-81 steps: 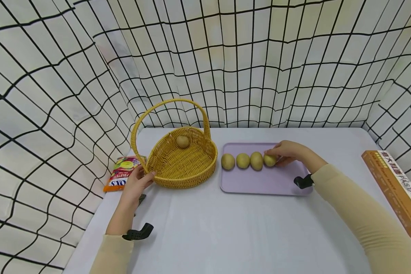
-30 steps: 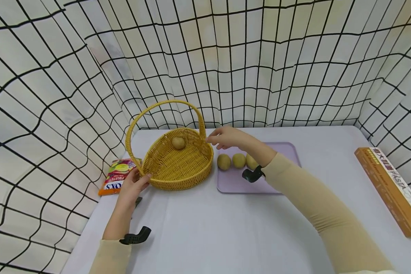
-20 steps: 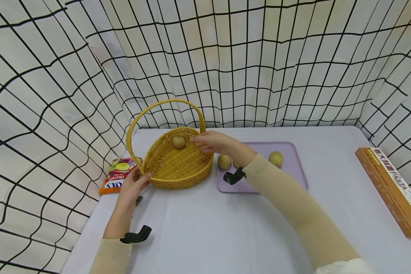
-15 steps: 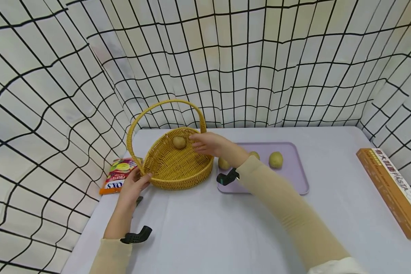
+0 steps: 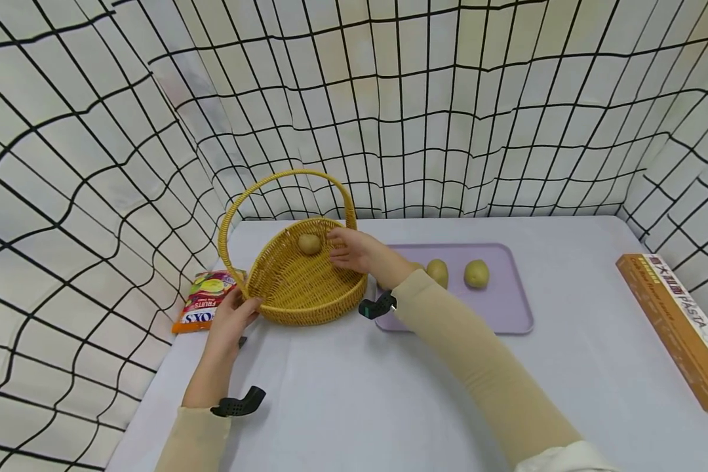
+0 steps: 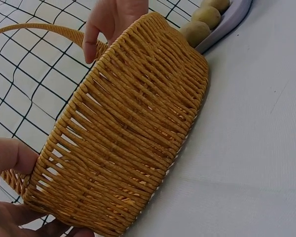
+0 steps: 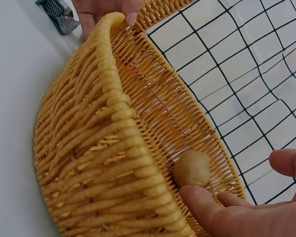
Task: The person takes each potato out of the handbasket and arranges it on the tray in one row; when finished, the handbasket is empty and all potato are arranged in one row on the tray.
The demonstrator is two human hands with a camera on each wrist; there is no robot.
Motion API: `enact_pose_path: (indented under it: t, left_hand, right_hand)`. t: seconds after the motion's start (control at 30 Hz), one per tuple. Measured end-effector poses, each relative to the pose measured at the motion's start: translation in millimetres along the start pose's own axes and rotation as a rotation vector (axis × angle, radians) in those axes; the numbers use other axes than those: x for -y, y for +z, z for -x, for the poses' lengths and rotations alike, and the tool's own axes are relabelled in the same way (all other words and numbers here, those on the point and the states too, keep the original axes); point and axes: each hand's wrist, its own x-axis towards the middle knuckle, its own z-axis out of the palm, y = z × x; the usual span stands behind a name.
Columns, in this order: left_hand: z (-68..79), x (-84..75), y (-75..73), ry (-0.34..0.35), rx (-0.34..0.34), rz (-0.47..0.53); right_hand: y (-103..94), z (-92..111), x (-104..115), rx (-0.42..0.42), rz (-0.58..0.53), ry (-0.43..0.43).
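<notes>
My left hand (image 5: 234, 321) grips the near-left rim of the yellow wicker basket (image 5: 313, 314), thumb above and fingers beneath in the left wrist view. Inside, one potato (image 5: 309, 244) lies by the back wall. My right hand (image 5: 356, 252) is over the basket's right side, fingers extended, and I see nothing held in it. In the right wrist view an index fingertip (image 7: 190, 191) appears close to the potato (image 7: 191, 168); contact is unclear. What lies beneath this hand is hidden. The lilac tray (image 5: 507, 314) bears more potatoes (image 5: 476, 274), some behind the right arm.
A bright fruit sweets packet (image 5: 203, 301) lies left of the basket. Part of a small dark object (image 7: 59, 15) shows near the left hand. At the far right lies a long pasta box (image 5: 678, 334). Black netting (image 5: 425, 144) over white cloth encloses the back and sides.
My right hand has left a potato on the tray and moved left over the basket, then settled slightly lower. One potato on the tray's right side is now uncovered. My left hand keeps its grip.
</notes>
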Motion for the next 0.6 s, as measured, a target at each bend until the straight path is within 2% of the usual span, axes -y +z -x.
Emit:
enact_pose_path:
  t: [0.23, 0.47, 0.6]
  left_hand:
    - [3.9, -3.4, -0.5, -0.01, 0.007, 0.005]
    - [8.7, -3.9, -1.0, -0.028, 0.017, 0.001]
    - [10.9, -2.8, -0.2, -0.021, 0.022, -0.01]
  right_hand:
    - [5.4, -10.7, -1.6, -0.001, -0.133, 0.025]
    - [17.6, -17.8, -4.9, -0.074, -0.478, 0.049]
    - [23.2, -21.3, -11.0, -0.09, -0.596, 0.073]
